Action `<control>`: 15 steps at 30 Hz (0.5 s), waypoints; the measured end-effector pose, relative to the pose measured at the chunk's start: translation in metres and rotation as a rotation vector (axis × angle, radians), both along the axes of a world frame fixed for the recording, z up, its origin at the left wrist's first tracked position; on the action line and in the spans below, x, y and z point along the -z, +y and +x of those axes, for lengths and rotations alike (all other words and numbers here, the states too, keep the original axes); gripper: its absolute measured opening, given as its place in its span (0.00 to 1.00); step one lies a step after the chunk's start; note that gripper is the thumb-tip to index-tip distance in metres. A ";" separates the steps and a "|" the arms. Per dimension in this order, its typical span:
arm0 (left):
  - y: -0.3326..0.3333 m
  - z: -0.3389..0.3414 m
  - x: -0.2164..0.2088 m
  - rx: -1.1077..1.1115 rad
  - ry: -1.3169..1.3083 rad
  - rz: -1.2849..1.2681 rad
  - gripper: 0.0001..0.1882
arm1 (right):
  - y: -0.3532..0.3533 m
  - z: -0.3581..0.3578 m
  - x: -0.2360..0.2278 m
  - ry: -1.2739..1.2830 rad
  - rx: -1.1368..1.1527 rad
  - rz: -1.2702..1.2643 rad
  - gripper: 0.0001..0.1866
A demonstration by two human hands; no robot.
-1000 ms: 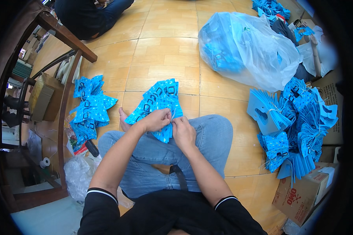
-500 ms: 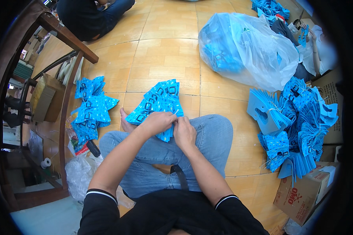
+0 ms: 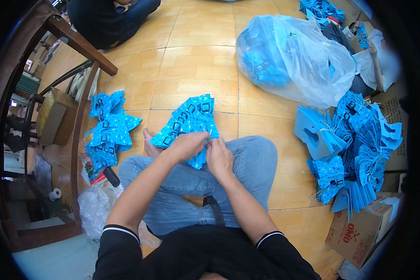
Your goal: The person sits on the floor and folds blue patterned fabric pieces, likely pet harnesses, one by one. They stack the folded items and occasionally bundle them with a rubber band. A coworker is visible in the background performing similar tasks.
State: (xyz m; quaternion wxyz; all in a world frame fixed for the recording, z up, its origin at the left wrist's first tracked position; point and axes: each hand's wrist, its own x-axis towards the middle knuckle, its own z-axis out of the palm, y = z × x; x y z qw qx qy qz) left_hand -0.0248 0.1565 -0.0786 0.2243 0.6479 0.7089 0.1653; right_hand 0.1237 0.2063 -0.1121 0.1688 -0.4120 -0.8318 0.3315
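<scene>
A fanned bundle of blue cardboard cards [image 3: 184,119], patterned with white specks and dark-outlined cut-outs, lies in front of my crossed legs and partly over my lap. At its right edge my left hand [image 3: 190,143] is closed, its fingertips pinching the gathered part of the cards. Close against those fingertips, my right hand [image 3: 220,157] is also closed in a pinch at the same spot. Any tie or string between the fingertips is too small to make out. Both hands hide part of the bundle's near side.
Similar bundles [image 3: 105,135] lie on the floor at left, beside a wooden frame [image 3: 77,42]. A large clear bag [image 3: 308,60] holds more blue cards. At right, tied bundles [image 3: 359,140] are heaped above a carton [image 3: 357,233]. Two other people sit at far left and far right.
My hands stay at the same spot on the bundle, with only slight finger movement. At far right, the other person's hands and blue card have shifted a little upward.
</scene>
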 end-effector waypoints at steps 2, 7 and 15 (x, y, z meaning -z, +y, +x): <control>0.002 -0.001 -0.002 0.079 0.129 -0.016 0.11 | 0.000 -0.001 0.000 0.013 0.015 -0.008 0.08; 0.006 -0.006 -0.001 0.209 0.271 -0.012 0.11 | 0.000 0.000 -0.002 0.015 0.019 -0.018 0.08; -0.002 0.000 0.013 -0.121 -0.121 0.034 0.07 | 0.003 -0.001 -0.005 0.059 0.047 -0.061 0.08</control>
